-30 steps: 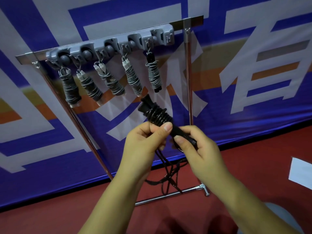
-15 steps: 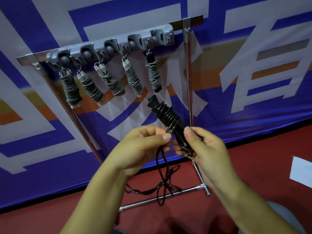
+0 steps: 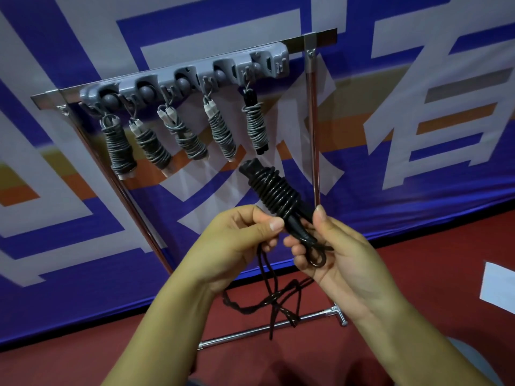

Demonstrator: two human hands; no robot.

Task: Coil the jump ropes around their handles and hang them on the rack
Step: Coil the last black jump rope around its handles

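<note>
Winding was only partly done: the black jump rope [image 3: 274,195] had a stack of turns around the upper part of its paired handles, which tilted up and to the left just below the rack [image 3: 184,79], while a long loose tail [image 3: 274,299] dropped from the hands toward the red floor [image 3: 83,363] and crossed in front of the rack's foot bar [image 3: 267,328]. The left hand [image 3: 237,246] was closed in a pinch on the cord just beside the lowest turn, thumb over fingers; the right hand [image 3: 337,252] was closed around the lower handle end, with a small loop of cord lying against its palm. Five wound ropes [image 3: 184,137] already hung in a row from the grey holder, the rightmost [image 3: 255,126] close above the black one's tip. The likeliest slip was loss of tension: if the left pinch eased before the next turn was laid, the slick coils could spring loose and slide down the handles. The tail looked twisted on itself near the floor, so it could knot or snag on the foot bar as it was drawn up. Lifting the bundle carelessly could also knock the nearest hung rope off its hook.
</note>
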